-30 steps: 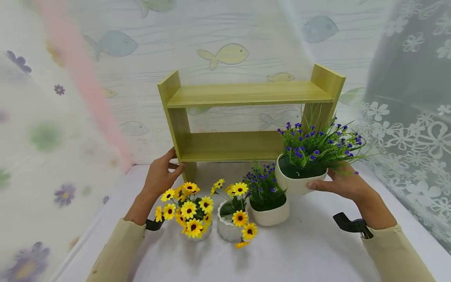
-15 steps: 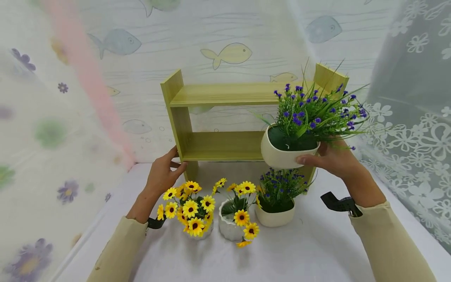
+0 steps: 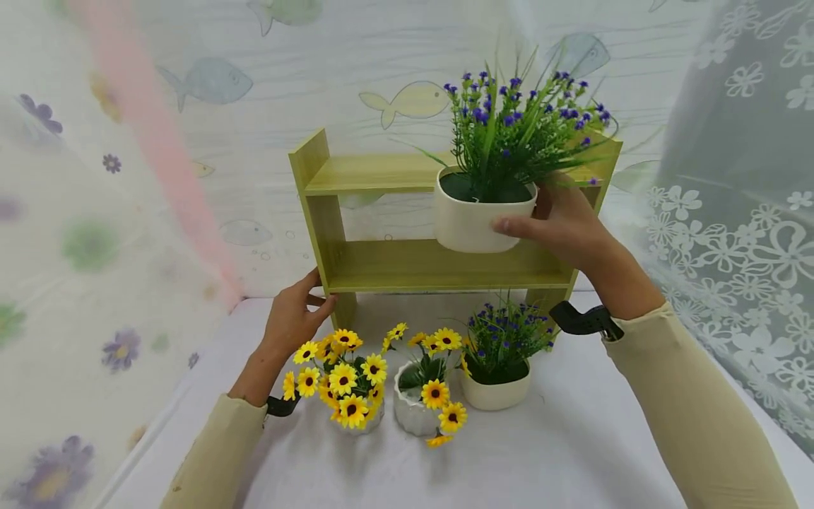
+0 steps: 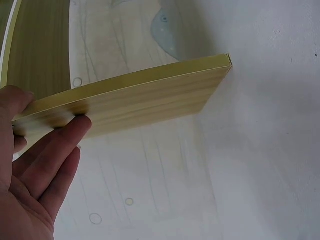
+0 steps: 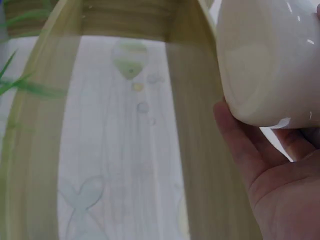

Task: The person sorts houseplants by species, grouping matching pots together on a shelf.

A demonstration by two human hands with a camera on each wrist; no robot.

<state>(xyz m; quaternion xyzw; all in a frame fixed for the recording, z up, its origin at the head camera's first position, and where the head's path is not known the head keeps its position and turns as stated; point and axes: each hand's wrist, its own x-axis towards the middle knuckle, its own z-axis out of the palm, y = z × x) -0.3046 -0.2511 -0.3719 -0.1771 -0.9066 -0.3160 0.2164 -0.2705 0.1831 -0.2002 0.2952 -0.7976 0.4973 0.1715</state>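
My right hand (image 3: 566, 219) grips a white oval flowerpot (image 3: 477, 230) with purple flowers and green grass (image 3: 509, 134), held up in front of the shelf. In the right wrist view the pot (image 5: 280, 60) sits between thumb and fingers, partly out of frame. The two-tier wooden shelf (image 3: 381, 265) stands behind. At its lower left my left hand (image 3: 294, 314) holds the side panel. The left wrist view shows the thumb at the panel's edge and the fingers (image 4: 55, 160) against the outer face of the panel (image 4: 150, 95).
On the white cloth (image 3: 502, 459) stand two pots of yellow flowers, the left bunch (image 3: 343, 382) and the right pot (image 3: 415, 410). A second purple-flowered pot (image 3: 497, 392) stands to their right. A fish-patterned curtain (image 3: 445, 42) hangs behind the shelf.
My right hand has lifted the purple-flowered pot up and to the left, from near the cloth to upper-shelf height. The other purple-flowered pot shifted slightly right early on. My left hand stays at the shelf.
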